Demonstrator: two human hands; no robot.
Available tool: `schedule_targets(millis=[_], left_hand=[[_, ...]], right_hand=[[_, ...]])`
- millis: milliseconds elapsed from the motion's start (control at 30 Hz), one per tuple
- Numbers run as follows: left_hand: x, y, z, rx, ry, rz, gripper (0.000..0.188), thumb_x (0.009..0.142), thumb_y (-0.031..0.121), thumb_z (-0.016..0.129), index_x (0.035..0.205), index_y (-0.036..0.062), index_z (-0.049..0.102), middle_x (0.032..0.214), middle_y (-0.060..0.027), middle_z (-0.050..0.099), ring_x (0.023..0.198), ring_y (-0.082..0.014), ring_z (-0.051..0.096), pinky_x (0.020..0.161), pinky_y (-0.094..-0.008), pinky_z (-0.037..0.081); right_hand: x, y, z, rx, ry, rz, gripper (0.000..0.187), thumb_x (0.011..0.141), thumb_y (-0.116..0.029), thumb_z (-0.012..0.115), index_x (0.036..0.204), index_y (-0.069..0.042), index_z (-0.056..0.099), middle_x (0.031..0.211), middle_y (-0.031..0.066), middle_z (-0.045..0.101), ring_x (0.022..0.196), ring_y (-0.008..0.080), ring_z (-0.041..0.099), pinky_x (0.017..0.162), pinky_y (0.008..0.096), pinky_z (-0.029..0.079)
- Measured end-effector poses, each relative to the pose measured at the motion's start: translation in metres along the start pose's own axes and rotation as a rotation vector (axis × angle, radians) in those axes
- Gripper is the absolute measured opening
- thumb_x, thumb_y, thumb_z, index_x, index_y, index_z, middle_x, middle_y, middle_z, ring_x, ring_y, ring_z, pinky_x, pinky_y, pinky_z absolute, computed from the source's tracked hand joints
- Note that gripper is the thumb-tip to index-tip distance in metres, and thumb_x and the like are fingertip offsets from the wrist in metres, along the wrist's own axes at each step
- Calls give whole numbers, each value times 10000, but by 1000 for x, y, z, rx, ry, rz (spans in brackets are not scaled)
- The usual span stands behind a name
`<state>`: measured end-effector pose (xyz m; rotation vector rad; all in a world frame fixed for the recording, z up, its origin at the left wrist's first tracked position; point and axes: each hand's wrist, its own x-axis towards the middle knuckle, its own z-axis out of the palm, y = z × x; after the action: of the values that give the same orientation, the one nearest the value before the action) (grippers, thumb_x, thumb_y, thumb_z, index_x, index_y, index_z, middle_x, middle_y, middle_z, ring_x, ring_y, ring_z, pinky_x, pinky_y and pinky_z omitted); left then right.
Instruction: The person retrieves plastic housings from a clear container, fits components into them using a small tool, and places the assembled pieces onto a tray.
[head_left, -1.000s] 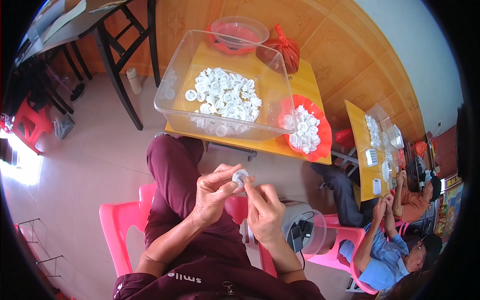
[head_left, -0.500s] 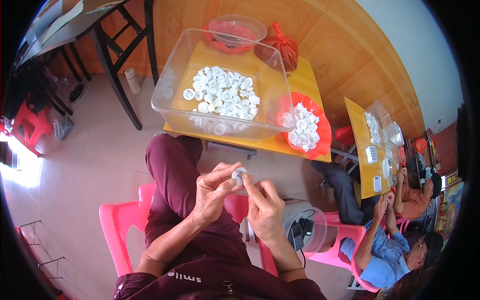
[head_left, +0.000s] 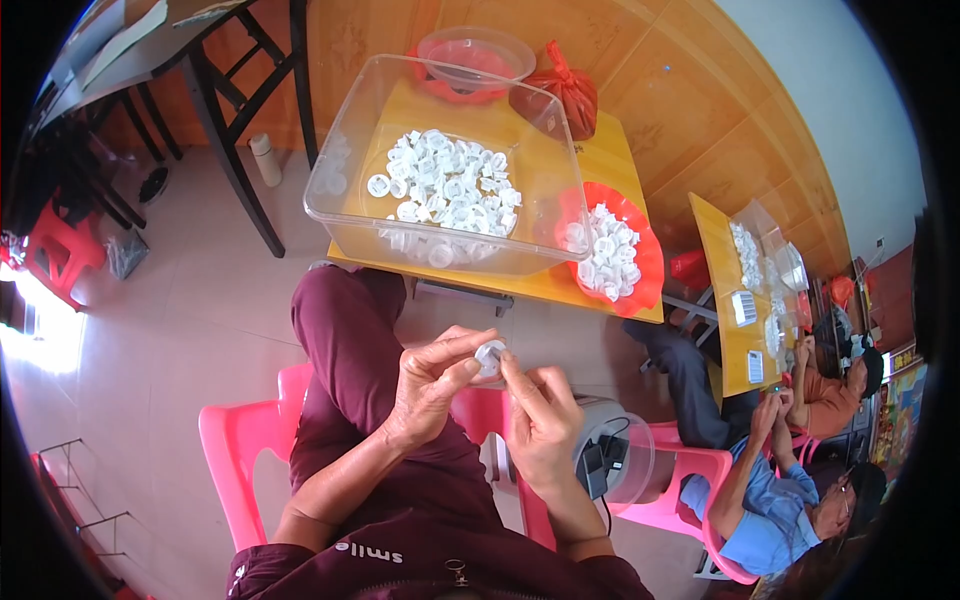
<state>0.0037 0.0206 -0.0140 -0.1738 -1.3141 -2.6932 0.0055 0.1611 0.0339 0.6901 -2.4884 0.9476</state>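
Above my lap, my left hand (head_left: 425, 388) pinches a small round white plastic part (head_left: 489, 356) between thumb and fingers. My right hand (head_left: 543, 420) meets it from the other side, index fingertip against its edge and the remaining fingers curled; its thumb is mostly hidden. Beyond my knees, a large clear plastic bin (head_left: 340, 238) on the wooden table (head_left: 615, 160) holds a heap of similar white parts (head_left: 452, 185). More white pieces (head_left: 610, 255) fill a red scalloped bowl (head_left: 645, 265) at the table's right corner.
Behind the bin are a clear basin (head_left: 475, 50) and a tied red bag (head_left: 565, 95). Beside my right forearm stands a clear tub (head_left: 635, 460) with black adapters. Two people (head_left: 775, 520) work at another table (head_left: 710, 270) on the right. A pink chair (head_left: 235, 450) is under me.
Both hands have shifted slightly to the right with the white part between them. The part has turned a little, and my right index finger now lies at its right edge.
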Motion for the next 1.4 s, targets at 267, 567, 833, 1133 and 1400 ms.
schedule_targets(millis=[267,567,833,1133,1400], left_hand=[[0,7,3,-159,37,-94,271,897,78,513,1133,-26,599,1005,-48,571,936,-148,597,828,-284,530],[0,5,-1,-81,6,-90,272,894,29,497,1142,-2,605,986,-44,560,905,-116,577,822,-269,534],[1,4,2,-82,29,-116,257,902,45,510,1133,-3,612,966,-36,557,886,-108,572,807,-254,532],[1,3,1,-48,14,-91,257,902,76,546,1140,7,613,977,-43,557,905,-112,568,805,-252,537],[1,-2,-1,150,-79,-6,270,907,62,545,1169,23,597,1033,-60,556,946,-124,563,902,-286,502]], right_hand=[[-1,-4,-3,1,6,-6,416,709,27,666,1095,-130,672,736,44,500,571,172,540,496,297,468],[-1,-1,1,-18,9,-8,419,701,28,666,1087,-137,669,726,37,498,561,172,536,482,296,457],[-1,2,0,-46,-16,4,420,691,36,665,1074,-135,669,720,33,492,547,172,532,480,299,453],[-2,3,2,-16,-23,28,434,685,52,664,1078,-131,665,720,34,490,546,173,538,467,301,451],[-3,9,4,-39,-5,18,427,705,40,657,1094,-135,657,714,37,479,535,186,535,469,318,452]])
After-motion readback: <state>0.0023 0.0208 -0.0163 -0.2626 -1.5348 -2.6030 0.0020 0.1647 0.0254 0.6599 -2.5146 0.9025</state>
